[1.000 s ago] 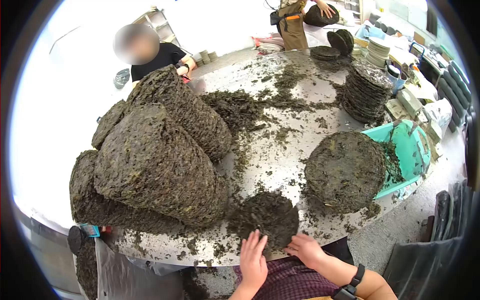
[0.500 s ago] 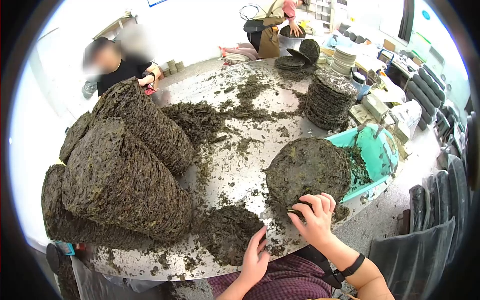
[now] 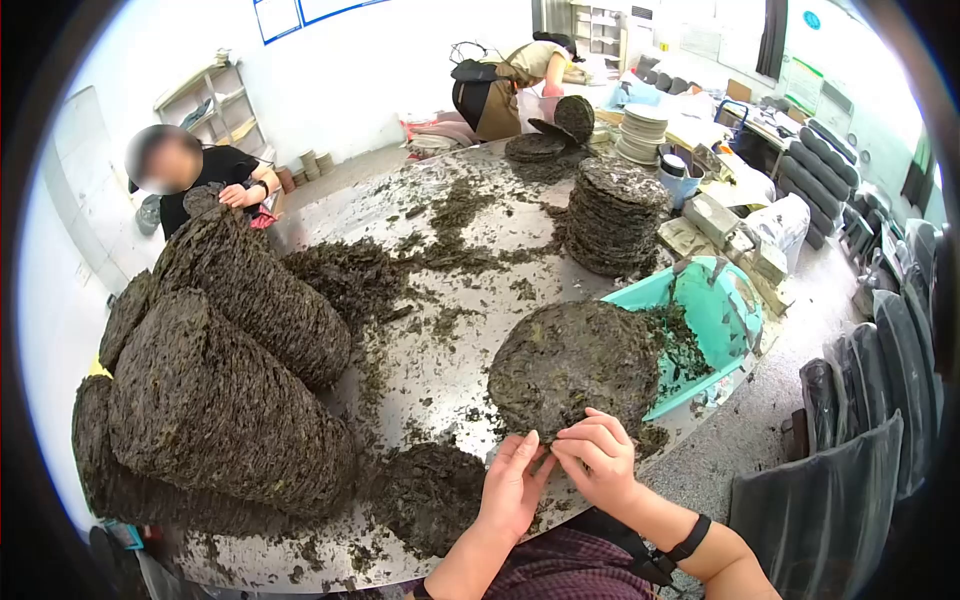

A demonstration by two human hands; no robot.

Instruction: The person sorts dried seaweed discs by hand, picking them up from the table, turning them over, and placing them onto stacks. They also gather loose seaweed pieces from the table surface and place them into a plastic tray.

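The dark round stack (image 3: 572, 365) is set on the table (image 3: 440, 385) beside the green tub (image 3: 728, 318). Its near rim is met by the left hand (image 3: 511, 490) and right hand (image 3: 604, 464), fingers curled; whether anything is pinched in either grip cannot be told. The flaky-looking rim is best handled lightly, with pressure shared evenly between both.

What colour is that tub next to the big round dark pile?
The tub is bright turquoise-green, best seen in the head view.
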